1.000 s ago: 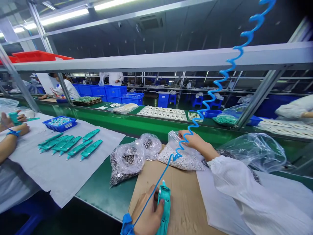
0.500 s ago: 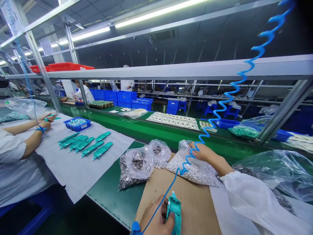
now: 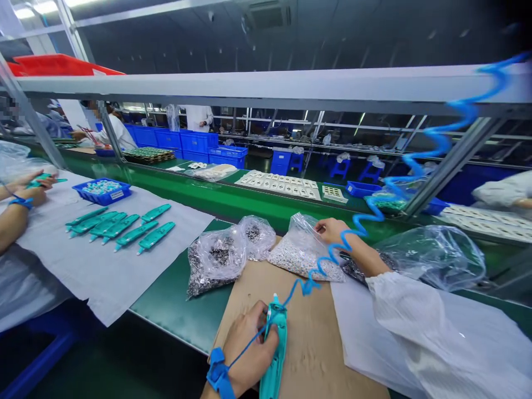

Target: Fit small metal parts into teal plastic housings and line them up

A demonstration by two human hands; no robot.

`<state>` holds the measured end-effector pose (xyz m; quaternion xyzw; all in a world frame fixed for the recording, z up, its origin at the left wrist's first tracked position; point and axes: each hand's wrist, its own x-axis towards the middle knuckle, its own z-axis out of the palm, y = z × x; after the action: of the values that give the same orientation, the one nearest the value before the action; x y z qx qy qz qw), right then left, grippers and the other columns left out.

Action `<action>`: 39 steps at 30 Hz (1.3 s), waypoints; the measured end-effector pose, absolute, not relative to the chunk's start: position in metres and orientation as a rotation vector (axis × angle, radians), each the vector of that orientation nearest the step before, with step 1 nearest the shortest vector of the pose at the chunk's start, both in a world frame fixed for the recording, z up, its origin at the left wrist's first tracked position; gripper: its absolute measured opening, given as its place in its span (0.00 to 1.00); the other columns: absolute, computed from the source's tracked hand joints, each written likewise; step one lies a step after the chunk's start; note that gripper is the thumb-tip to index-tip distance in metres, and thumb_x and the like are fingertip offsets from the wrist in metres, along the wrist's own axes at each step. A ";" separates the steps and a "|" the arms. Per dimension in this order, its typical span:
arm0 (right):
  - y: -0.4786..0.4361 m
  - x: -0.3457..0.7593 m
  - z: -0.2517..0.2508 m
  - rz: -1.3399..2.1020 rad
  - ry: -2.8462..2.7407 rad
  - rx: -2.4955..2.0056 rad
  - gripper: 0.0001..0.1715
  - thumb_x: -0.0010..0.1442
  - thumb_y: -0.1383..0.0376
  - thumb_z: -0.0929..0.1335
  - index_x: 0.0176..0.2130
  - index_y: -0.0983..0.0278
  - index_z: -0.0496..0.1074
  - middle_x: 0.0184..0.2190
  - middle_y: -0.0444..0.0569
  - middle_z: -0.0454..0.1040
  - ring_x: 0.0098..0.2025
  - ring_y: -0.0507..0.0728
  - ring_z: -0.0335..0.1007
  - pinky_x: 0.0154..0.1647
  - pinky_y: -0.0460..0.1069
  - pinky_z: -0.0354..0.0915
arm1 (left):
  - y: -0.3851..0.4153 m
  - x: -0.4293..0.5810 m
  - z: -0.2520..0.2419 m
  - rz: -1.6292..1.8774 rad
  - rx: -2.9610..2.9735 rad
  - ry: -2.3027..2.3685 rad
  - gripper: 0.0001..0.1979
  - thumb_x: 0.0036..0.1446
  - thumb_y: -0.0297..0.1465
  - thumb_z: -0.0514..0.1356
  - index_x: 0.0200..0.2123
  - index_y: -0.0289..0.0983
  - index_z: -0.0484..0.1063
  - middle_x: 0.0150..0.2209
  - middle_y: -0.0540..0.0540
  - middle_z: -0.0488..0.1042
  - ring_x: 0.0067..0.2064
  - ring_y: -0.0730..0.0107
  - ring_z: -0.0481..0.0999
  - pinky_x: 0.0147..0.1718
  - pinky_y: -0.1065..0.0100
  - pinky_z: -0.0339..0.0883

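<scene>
My left hand is closed round a teal pen-shaped device that rests on a cardboard sheet. A blue wrist strap sits on that wrist, and its coiled blue cord rises to the upper right. My right hand, in a white sleeve, reaches into a clear bag of small white parts; its fingertips pinch inside the bag's mouth, and what they hold is too small to make out.
Two clear bags of dark metal parts lie left of the white-parts bag. Several teal devices and a blue tray lie on white paper beside a co-worker's hands. A large clear bag sits right. A green conveyor runs behind.
The view has tilted down and swung slightly. My left hand with the teal device shows more fully; my right hand stays in the bag of white parts. The coiled cord has swung to the right.
</scene>
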<state>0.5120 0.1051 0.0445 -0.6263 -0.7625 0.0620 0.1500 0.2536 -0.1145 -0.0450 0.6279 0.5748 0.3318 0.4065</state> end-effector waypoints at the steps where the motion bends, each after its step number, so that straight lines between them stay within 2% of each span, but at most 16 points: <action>1: 0.103 0.512 0.048 0.194 -2.191 -1.807 0.10 0.65 0.60 0.69 0.39 0.65 0.75 0.38 0.47 0.78 0.39 0.54 0.75 0.43 0.52 0.71 | -0.114 0.254 -0.046 0.837 1.580 1.452 0.04 0.61 0.34 0.57 0.35 0.41 0.68 0.25 0.53 0.71 0.27 0.70 0.71 0.27 0.74 0.59; 4: 0.087 0.516 0.068 0.206 -2.150 -1.777 0.07 0.63 0.63 0.69 0.37 0.63 0.78 0.38 0.50 0.80 0.41 0.59 0.76 0.44 0.51 0.68 | -0.115 0.254 -0.046 0.848 1.590 1.448 0.04 0.62 0.34 0.56 0.36 0.41 0.68 0.27 0.52 0.73 0.29 0.70 0.73 0.28 0.74 0.60; 7: 0.045 0.522 0.089 0.167 -2.076 -1.717 0.13 0.62 0.59 0.67 0.41 0.60 0.80 0.45 0.51 0.80 0.42 0.62 0.76 0.43 0.52 0.67 | -0.115 0.253 -0.041 0.870 1.600 1.419 0.06 0.63 0.33 0.55 0.40 0.41 0.70 0.31 0.50 0.77 0.33 0.67 0.76 0.31 0.72 0.63; 9: 0.001 0.518 0.090 0.173 -1.997 -1.712 0.18 0.60 0.52 0.67 0.40 0.58 0.80 0.43 0.50 0.81 0.33 0.60 0.74 0.35 0.53 0.66 | -0.115 0.254 -0.038 0.865 1.604 1.424 0.09 0.62 0.32 0.54 0.44 0.40 0.71 0.32 0.49 0.78 0.34 0.66 0.76 0.32 0.71 0.65; 10: -0.024 0.511 0.086 0.233 -1.868 -1.698 0.21 0.57 0.47 0.67 0.39 0.57 0.81 0.39 0.49 0.81 0.25 0.57 0.70 0.29 0.52 0.64 | -0.115 0.254 -0.035 0.858 1.607 1.441 0.10 0.62 0.32 0.55 0.46 0.40 0.71 0.32 0.49 0.78 0.34 0.65 0.76 0.33 0.71 0.65; 11: -0.049 0.501 0.078 0.314 -1.713 -1.709 0.25 0.53 0.42 0.69 0.39 0.55 0.81 0.29 0.47 0.80 0.18 0.54 0.62 0.21 0.51 0.59 | -0.115 0.254 -0.033 0.848 1.613 1.460 0.12 0.61 0.31 0.55 0.47 0.40 0.71 0.32 0.50 0.78 0.34 0.65 0.76 0.33 0.71 0.65; 12: -0.072 0.488 0.067 0.420 -1.589 -1.733 0.28 0.50 0.40 0.70 0.39 0.55 0.81 0.19 0.45 0.73 0.14 0.53 0.56 0.16 0.50 0.52 | -0.115 0.255 -0.031 0.835 1.623 1.476 0.12 0.60 0.31 0.55 0.47 0.40 0.72 0.31 0.50 0.77 0.33 0.66 0.76 0.33 0.71 0.65; 13: -0.092 0.473 0.053 0.549 -1.491 -1.746 0.28 0.49 0.39 0.71 0.39 0.56 0.81 0.12 0.42 0.66 0.12 0.53 0.53 0.14 0.49 0.49 | -0.115 0.255 -0.028 0.819 1.635 1.488 0.11 0.60 0.31 0.56 0.46 0.40 0.72 0.30 0.51 0.77 0.32 0.66 0.75 0.32 0.71 0.64; 14: -0.108 0.457 0.039 0.692 -1.428 -1.732 0.27 0.49 0.40 0.71 0.37 0.57 0.81 0.12 0.43 0.66 0.13 0.54 0.56 0.14 0.49 0.51 | -0.115 0.255 -0.025 0.797 1.646 1.492 0.10 0.59 0.30 0.56 0.43 0.40 0.73 0.29 0.52 0.76 0.31 0.67 0.74 0.31 0.71 0.63; 15: -0.119 0.441 0.025 0.818 -1.380 -1.697 0.25 0.49 0.41 0.72 0.34 0.58 0.81 0.18 0.46 0.73 0.17 0.56 0.64 0.18 0.50 0.58 | -0.115 0.255 -0.022 0.773 1.658 1.486 0.08 0.60 0.31 0.55 0.41 0.40 0.73 0.28 0.52 0.75 0.30 0.68 0.73 0.30 0.71 0.61; 17: -0.130 0.414 0.000 0.993 -1.282 -1.614 0.22 0.50 0.45 0.72 0.31 0.59 0.80 0.28 0.50 0.80 0.29 0.61 0.75 0.31 0.52 0.69 | -0.114 0.254 -0.017 0.742 1.677 1.468 0.06 0.60 0.31 0.55 0.37 0.40 0.72 0.26 0.53 0.73 0.28 0.70 0.71 0.28 0.71 0.58; 19: -0.129 0.400 -0.015 1.063 -1.218 -1.561 0.20 0.51 0.47 0.72 0.32 0.60 0.80 0.34 0.52 0.81 0.39 0.63 0.77 0.41 0.53 0.70 | -0.115 0.254 -0.014 0.738 1.690 1.449 0.06 0.61 0.32 0.55 0.36 0.40 0.71 0.25 0.54 0.72 0.27 0.70 0.69 0.27 0.71 0.57; 25: -0.117 0.409 -0.021 1.053 -1.185 -1.619 0.20 0.51 0.48 0.72 0.32 0.61 0.79 0.35 0.52 0.81 0.41 0.64 0.76 0.41 0.52 0.69 | -0.115 0.255 -0.015 0.698 1.716 1.490 0.06 0.58 0.28 0.56 0.38 0.40 0.72 0.22 0.56 0.67 0.23 0.72 0.65 0.24 0.71 0.52; 32: -0.115 0.409 -0.027 1.089 -1.243 -1.620 0.16 0.53 0.50 0.71 0.32 0.60 0.78 0.35 0.51 0.81 0.43 0.64 0.76 0.46 0.54 0.67 | -0.117 0.254 -0.015 0.707 1.716 1.480 0.04 0.59 0.30 0.56 0.37 0.41 0.71 0.21 0.56 0.65 0.22 0.73 0.64 0.23 0.71 0.50; 39: -0.115 0.407 -0.021 1.038 -1.174 -1.638 0.20 0.50 0.48 0.73 0.32 0.61 0.78 0.34 0.52 0.81 0.39 0.63 0.77 0.40 0.53 0.70 | -0.117 0.253 -0.016 0.699 1.759 1.480 0.06 0.61 0.31 0.55 0.40 0.41 0.71 0.22 0.55 0.66 0.22 0.72 0.64 0.23 0.70 0.49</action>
<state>0.4068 -0.1146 -0.0210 -0.6546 -0.4692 0.4147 0.4235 0.2530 -0.1172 -0.0159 0.6826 0.5745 0.2714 0.3611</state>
